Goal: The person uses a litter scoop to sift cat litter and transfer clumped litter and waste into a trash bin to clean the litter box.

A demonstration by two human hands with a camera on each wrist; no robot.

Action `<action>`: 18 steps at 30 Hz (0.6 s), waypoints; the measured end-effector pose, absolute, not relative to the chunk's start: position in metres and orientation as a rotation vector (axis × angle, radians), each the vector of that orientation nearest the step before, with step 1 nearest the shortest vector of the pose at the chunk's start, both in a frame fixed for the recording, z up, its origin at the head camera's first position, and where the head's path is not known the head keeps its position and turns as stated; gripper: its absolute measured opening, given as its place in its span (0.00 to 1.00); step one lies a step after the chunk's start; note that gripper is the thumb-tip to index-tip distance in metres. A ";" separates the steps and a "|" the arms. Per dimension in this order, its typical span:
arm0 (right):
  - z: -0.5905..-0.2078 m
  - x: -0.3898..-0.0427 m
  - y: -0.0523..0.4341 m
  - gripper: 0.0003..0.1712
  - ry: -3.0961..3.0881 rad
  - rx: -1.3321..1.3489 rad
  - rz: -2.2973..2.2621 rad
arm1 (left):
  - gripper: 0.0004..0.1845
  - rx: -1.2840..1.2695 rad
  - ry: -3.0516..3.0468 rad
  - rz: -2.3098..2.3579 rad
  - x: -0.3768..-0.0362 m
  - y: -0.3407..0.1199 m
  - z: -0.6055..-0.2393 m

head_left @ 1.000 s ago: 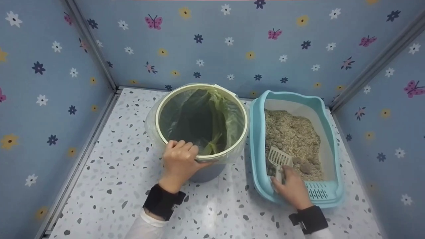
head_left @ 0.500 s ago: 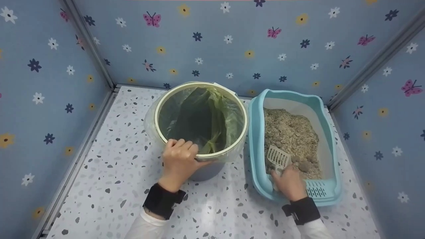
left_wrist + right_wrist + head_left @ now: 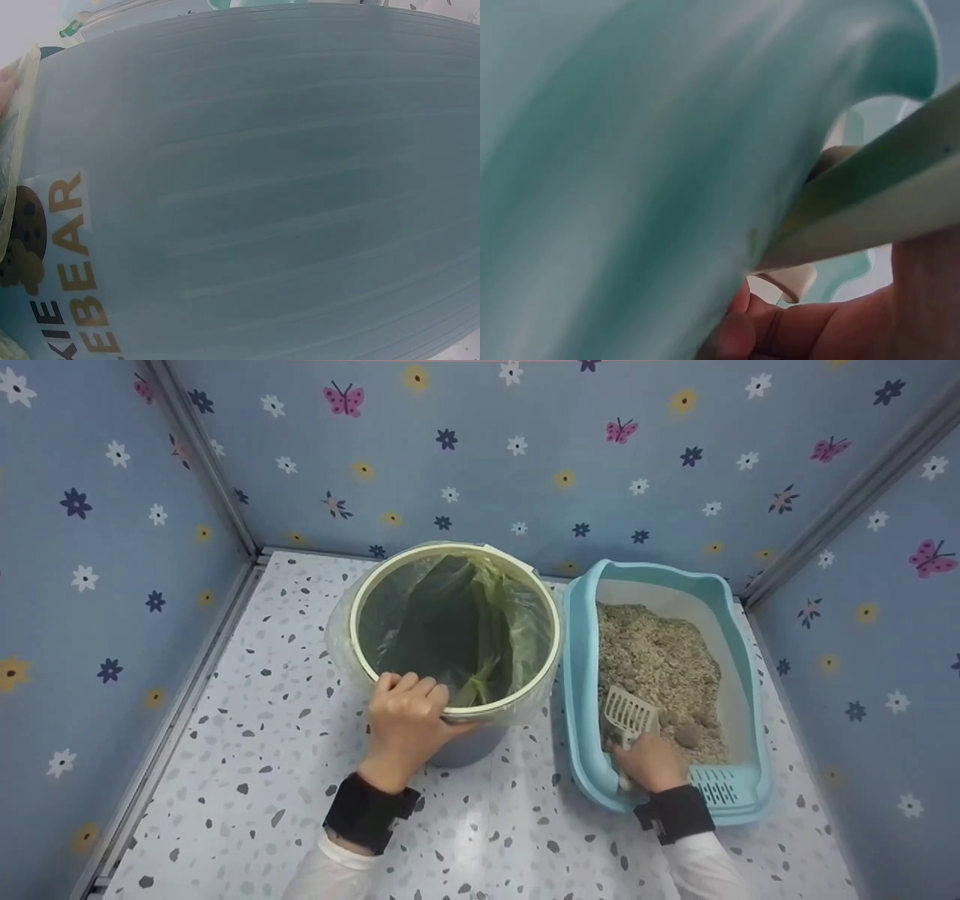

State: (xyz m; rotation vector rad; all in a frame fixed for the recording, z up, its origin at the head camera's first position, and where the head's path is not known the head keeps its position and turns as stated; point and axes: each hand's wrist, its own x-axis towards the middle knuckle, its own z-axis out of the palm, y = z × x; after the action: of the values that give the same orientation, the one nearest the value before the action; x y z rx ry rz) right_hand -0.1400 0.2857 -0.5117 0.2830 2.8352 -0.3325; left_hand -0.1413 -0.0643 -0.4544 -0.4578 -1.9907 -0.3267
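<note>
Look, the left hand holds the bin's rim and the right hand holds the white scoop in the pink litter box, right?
Not quite: the litter box is light blue, not pink, as the head view shows. The left hand does hold the bin by its rim, and the right hand holds the white scoop in it.

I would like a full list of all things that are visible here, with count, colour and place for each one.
bin: one, cream rim, grey-blue body, left of the litter tray.
bin bag: one, translucent green, lining the bin.
litter tray: one, light blue, right of the bin.
litter: one heap, beige, inside the tray.
clumps: a few, grey-brown, near end of the litter.
scoop: one, white, slotted, in the litter.
floor: one, white with grey speckles.
walls: three, blue with flowers and butterflies.
left hand: grips the bin rim.
right hand: holds the scoop handle.
</note>
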 end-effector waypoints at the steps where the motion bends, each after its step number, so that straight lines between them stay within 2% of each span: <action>1: -0.511 -0.141 0.286 0.28 2.831 0.282 -0.326 | 0.38 -0.459 -1.992 -0.327 -0.141 -0.064 -0.454; 10: -0.508 -0.145 0.287 0.29 2.769 0.284 -0.302 | 0.39 -0.461 -1.986 -0.312 -0.141 -0.064 -0.455; 18: -0.495 -0.146 0.302 0.21 2.807 0.202 -0.331 | 0.39 -0.457 -1.986 -0.312 -0.141 -0.065 -0.455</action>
State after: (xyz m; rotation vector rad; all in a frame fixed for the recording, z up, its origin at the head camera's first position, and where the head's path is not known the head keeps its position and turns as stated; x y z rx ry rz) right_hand -0.1464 0.3021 -0.4953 0.2020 2.8067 -0.3312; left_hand -0.1412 -0.0645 -0.4546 -0.4574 -1.9855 -0.3117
